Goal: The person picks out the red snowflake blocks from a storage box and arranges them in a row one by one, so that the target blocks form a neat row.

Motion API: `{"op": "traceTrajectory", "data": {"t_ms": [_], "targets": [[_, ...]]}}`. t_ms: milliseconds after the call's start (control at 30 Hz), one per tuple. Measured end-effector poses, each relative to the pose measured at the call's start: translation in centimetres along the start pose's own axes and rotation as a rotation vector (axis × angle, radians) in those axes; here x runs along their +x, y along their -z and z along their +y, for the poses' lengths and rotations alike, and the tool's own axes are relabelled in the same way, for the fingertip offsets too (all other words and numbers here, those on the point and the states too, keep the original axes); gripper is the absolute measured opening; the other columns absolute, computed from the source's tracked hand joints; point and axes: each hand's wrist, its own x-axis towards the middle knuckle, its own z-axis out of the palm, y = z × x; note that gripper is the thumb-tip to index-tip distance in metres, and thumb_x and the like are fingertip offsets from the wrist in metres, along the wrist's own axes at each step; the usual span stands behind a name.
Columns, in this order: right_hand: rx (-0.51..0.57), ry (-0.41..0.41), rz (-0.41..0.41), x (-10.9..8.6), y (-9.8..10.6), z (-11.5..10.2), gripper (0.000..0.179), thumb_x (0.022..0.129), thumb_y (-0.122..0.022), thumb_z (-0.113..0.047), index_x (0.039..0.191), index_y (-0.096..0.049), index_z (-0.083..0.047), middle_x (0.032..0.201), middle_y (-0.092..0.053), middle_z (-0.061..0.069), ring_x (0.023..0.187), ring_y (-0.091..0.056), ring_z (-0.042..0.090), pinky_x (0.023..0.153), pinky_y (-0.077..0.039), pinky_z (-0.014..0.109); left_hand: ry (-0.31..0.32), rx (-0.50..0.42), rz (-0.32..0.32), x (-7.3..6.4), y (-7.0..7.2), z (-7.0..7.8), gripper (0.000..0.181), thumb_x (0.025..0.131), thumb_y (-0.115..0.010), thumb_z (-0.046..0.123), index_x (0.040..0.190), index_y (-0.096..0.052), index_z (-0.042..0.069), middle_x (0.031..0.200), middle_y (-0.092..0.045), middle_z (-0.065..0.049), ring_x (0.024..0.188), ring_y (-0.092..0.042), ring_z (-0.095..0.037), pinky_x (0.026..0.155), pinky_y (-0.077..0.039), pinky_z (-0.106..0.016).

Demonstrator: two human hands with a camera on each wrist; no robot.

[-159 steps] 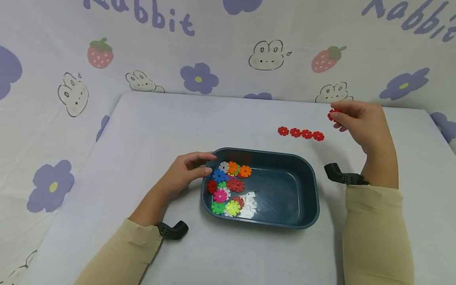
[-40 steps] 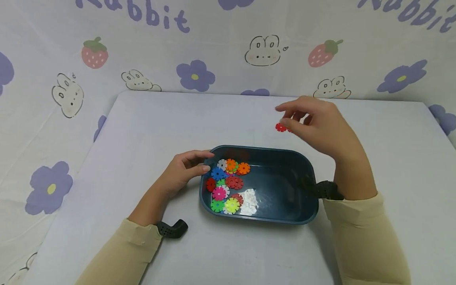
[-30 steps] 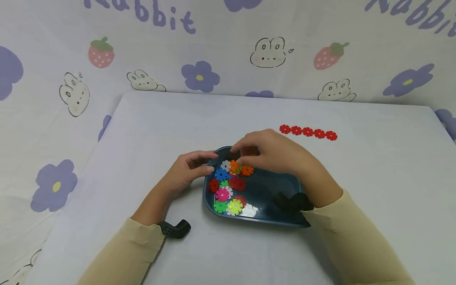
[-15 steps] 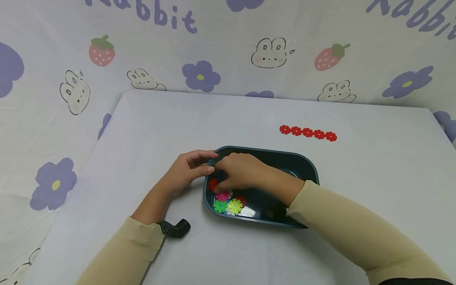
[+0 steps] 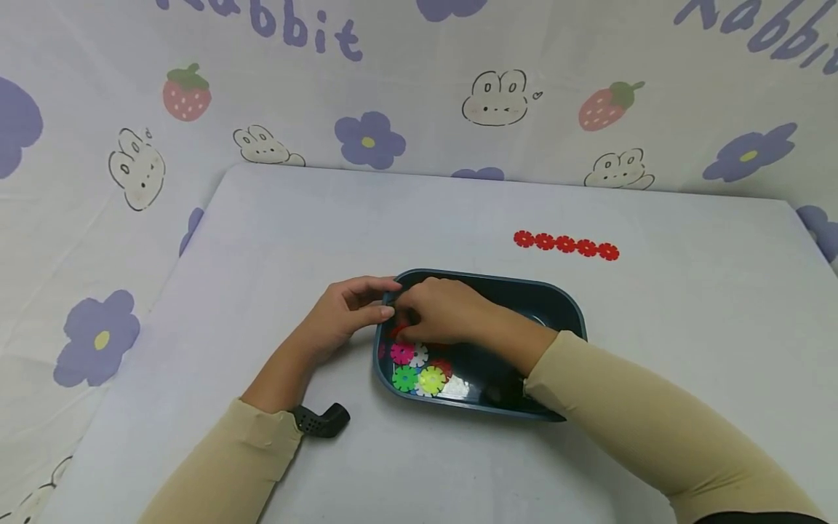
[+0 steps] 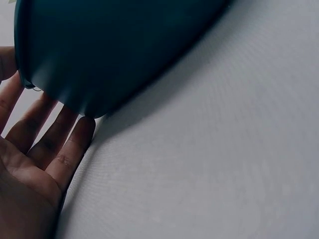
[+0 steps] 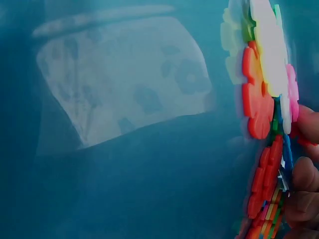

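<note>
My right hand (image 5: 441,313) reaches into the blue-green plastic basin (image 5: 576,309), fingers bent down at its left end. The thumb and fingertips pinch a red flower-shaped plastic disc (image 5: 397,332), partly hidden; in the right wrist view red also shows at the thumb tip. Pink (image 5: 402,353), green (image 5: 404,378) and yellow-green (image 5: 432,380) notched discs lie close by, with red ones (image 7: 266,174) stacked near the fingers in the right wrist view. My left hand (image 5: 340,313) holds the basin's left rim, the thumb over it and the fingers (image 6: 72,154) against the outer wall.
Several red discs (image 5: 566,244) lie in a row on the white table (image 5: 294,218) behind the basin. A patterned cloth (image 5: 419,94) with rabbits and flowers hangs along the back edge. Black wrist cameras (image 5: 322,421) sit on the wrists.
Another red disc has joined the right end of the row. The right hand has moved from the row into the basin and shifted a red disc there. The left hand stays put.
</note>
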Motion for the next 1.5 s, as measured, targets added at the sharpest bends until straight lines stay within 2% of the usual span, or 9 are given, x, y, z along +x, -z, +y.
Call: {"op": "traceTrajectory", "data": {"t_ms": [333,500,600,767,900,1100,1333,1500], "targets": [[0.125,0.014,-0.004,-0.1,0.3,0.6,0.009,0.087,-0.07,-0.02,0.083,-0.062,-0.018,0.073,-0.06,-0.003,0.067,-0.056,0.013,0.059,-0.048,0.024,-0.004,-0.01,-0.004,0.0,0.0,-0.1,0.037,0.091,-0.067,0.01,0.127,-0.062,0.005,0.14,-0.056,-0.006,0.123,-0.056,-0.021,0.096,-0.05,-0.027],[0.18,0.025,-0.015,-0.3,0.6,1.0,0.009,0.086,-0.072,-0.019,0.085,-0.063,-0.017,0.078,-0.062,-0.002,0.07,-0.057,0.015,0.062,-0.051,0.025,0.008,0.001,0.0,0.0,-0.1,0.0,0.036,0.091,-0.068,0.012,0.126,-0.063,0.006,0.14,-0.056,-0.005,0.125,-0.055,-0.021,0.098,-0.05,-0.027],[0.204,0.026,-0.014,-0.5,0.8,1.2,0.009,0.086,-0.072,-0.017,0.092,-0.066,-0.016,0.084,-0.065,-0.001,0.075,-0.059,0.015,0.067,-0.054,0.025,0.006,0.001,0.0,-0.1,-0.1,0.0,0.036,0.091,-0.067,0.012,0.126,-0.063,0.005,0.14,-0.056,-0.006,0.126,-0.055,-0.022,0.099,-0.049,-0.028],[0.241,0.013,-0.021,-0.8,1.5,1.6,0.024,0.087,-0.072,-0.014,0.11,-0.07,-0.015,0.096,-0.069,0.002,0.082,-0.062,0.018,0.071,-0.058,0.027,0.005,0.008,-0.003,0.0,0.0,0.0,0.035,0.092,-0.067,0.012,0.127,-0.063,0.006,0.141,-0.056,-0.005,0.126,-0.055,-0.022,0.1,-0.049,-0.029],[0.264,0.004,-0.013,-1.1,2.1,1.9,0.028,0.087,-0.072,-0.012,0.115,-0.072,-0.015,0.101,-0.07,0.003,0.086,-0.061,0.02,0.072,-0.058,0.026,0.013,0.021,-0.004,0.0,0.0,0.1,0.035,0.092,-0.067,0.015,0.127,-0.063,0.007,0.141,-0.055,-0.004,0.127,-0.054,-0.023,0.1,-0.049,-0.029],[0.317,-0.031,0.062,-2.2,3.5,1.8,0.036,0.083,-0.078,-0.011,0.119,-0.071,-0.015,0.105,-0.071,0.001,0.091,-0.063,0.02,0.075,-0.058,0.029,0.005,0.017,0.002,-0.1,-0.1,0.2,0.036,0.091,-0.068,0.015,0.126,-0.064,0.006,0.138,-0.058,-0.007,0.124,-0.056,-0.023,0.1,-0.049,-0.029],[0.299,-0.035,0.155,-4.0,5.0,1.8,0.039,0.085,-0.076,-0.009,0.123,-0.07,-0.013,0.116,-0.071,0.004,0.094,-0.067,0.02,0.082,-0.058,0.033,0.016,0.009,0.009,-0.1,-0.1,0.2,0.035,0.091,-0.068,0.014,0.125,-0.064,0.006,0.139,-0.057,-0.006,0.122,-0.056,-0.024,0.097,-0.05,-0.028],[0.34,-0.072,0.212,-5.5,5.5,2.1,0.04,0.083,-0.078,-0.012,0.122,-0.07,-0.012,0.11,-0.072,0.005,0.092,-0.07,0.019,0.08,-0.059,0.034,0.025,0.016,0.013,0.0,-0.1,0.2,0.036,0.091,-0.069,0.015,0.125,-0.064,0.006,0.138,-0.058,-0.006,0.12,-0.056,-0.024,0.097,-0.05,-0.028]]}}
